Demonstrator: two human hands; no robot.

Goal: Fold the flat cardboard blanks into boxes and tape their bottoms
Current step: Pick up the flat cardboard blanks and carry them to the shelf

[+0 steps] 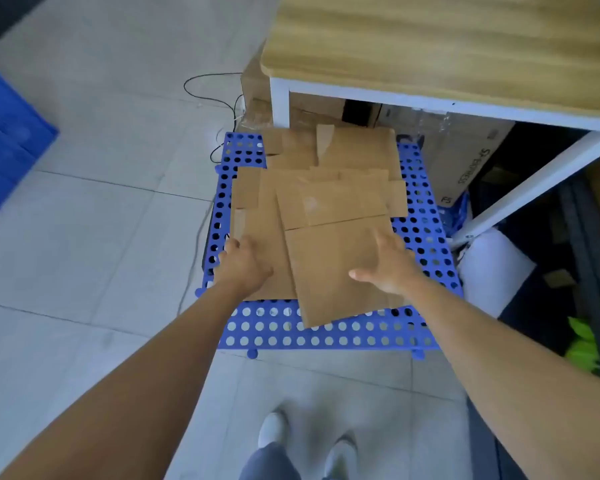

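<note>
A: Head view, only one. Where's your work?

B: The flat cardboard blanks (312,188) lie in a loose pile on the blue perforated pallet (326,332) on the floor, centre of the frame, just below the wooden counter (430,46). The top blank (329,265) sits skewed, its near corner hanging past the pile's edge.

A: Your hands?

B: Your right hand (390,268) lies flat on the top blank's right side, thumb spread, gripping nothing. Your left hand (245,263) is at the pile's left edge, fingers bent down; can't tell whether they pinch anything.

A: How will it handle?

B: Probably light and stiff across the panels, floppy at the creases, and likely to slide on the sheet under it. I'd take the top blank by its two long side edges mid-panel, not by the flaps.
</note>
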